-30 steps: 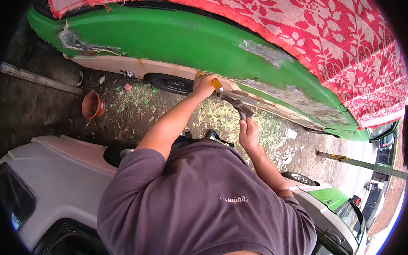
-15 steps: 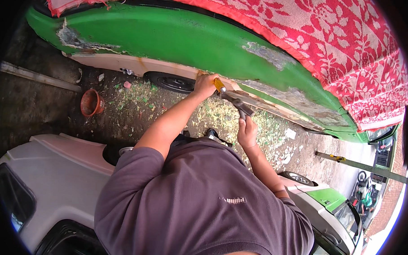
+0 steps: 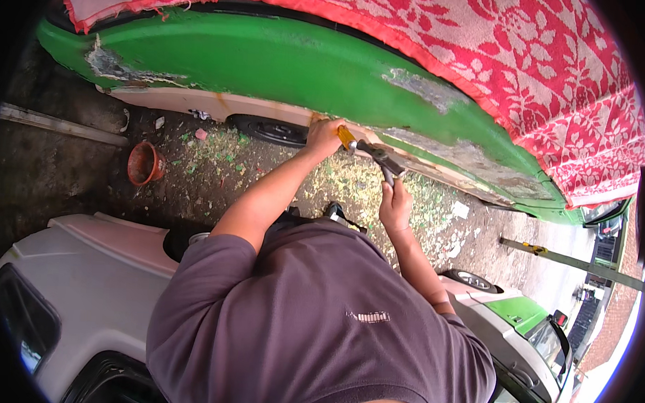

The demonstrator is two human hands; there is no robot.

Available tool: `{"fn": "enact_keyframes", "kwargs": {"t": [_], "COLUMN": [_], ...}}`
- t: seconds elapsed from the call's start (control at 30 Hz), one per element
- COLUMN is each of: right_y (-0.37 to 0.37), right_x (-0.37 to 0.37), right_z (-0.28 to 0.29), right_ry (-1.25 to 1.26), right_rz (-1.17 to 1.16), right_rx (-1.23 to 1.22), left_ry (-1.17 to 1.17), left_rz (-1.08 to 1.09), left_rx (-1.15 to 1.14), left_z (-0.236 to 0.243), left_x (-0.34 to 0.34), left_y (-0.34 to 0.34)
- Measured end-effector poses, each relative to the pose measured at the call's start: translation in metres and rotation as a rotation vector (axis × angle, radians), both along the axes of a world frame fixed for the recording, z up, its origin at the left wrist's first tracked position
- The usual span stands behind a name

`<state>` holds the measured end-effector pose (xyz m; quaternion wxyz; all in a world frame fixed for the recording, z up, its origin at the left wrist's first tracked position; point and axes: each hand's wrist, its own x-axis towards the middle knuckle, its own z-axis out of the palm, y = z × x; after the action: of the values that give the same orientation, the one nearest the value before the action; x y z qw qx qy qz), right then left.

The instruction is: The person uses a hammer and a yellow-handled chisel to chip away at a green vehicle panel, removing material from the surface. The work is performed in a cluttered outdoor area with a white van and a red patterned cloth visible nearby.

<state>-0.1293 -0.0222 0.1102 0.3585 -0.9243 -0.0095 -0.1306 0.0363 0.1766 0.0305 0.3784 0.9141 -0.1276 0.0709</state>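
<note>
My left hand is wrapped round a yellow-handled tool against the lower side of a green car body. The tool's handle end points right; its blade end is hidden by my hand, so I cannot tell whether it is a chisel or a screwdriver. In my right hand is a hammer, gripped by its dark handle. The hammer's head is just right of the yellow handle, with a small gap between them. Patches of the green paint are stripped to grey, rough metal along the panel.
Red patterned cloth covers the car's top. A wheel shows under its side. Paint flakes litter the ground. An orange-brown pot stands at left. Behind me is a whitish car. A metal bar extends from the right.
The hammer has shifted slightly right, away from the yellow handle, along with my right hand. My left hand stays nearly in place. A motorbike at the far right has left its earlier spot.
</note>
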Motion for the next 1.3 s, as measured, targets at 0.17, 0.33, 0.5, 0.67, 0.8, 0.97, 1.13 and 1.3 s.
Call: {"fn": "enact_keyframes", "kwargs": {"t": [0.17, 0.33, 0.5, 0.67, 0.8, 0.97, 1.13, 1.3], "right_y": [-0.003, -0.014, -0.017, -0.021, -0.024, -0.037, -0.054, -0.071], "right_x": [0.010, 0.009, 0.013, 0.001, 0.007, 0.012, 0.013, 0.014], "right_z": [-0.003, -0.001, -0.002, 0.016, 0.027, 0.024, 0.012, 0.004], "right_ry": [-0.009, -0.313, 0.034, -0.143, -0.015, 0.068, 0.144, 0.203], "right_rz": [0.131, 0.000, 0.005, -0.020, 0.012, -0.033, -0.098, -0.111], "right_rx": [-0.138, 0.080, -0.137, 0.287, 0.247, 0.366, 0.518, 0.495], "left_ry": [0.042, 0.043, 0.032, 0.050, 0.016, -0.019, -0.233, -0.269], "left_rz": [-0.048, 0.012, 0.029, -0.014, -0.063, -0.030, 0.100, 0.090], "left_rx": [-0.008, -0.044, -0.133, -0.057, -0.043, -0.028, 0.012, -0.030], "left_z": [-0.005, -0.007, 0.000, -0.003, -0.005, -0.005, -0.008, -0.008], "left_x": [-0.006, -0.010, 0.000, -0.011, -0.020, -0.028, -0.031, -0.040], "left_y": [-0.003, -0.004, 0.006, 0.006, 0.003, 0.013, 0.020, 0.023]}}
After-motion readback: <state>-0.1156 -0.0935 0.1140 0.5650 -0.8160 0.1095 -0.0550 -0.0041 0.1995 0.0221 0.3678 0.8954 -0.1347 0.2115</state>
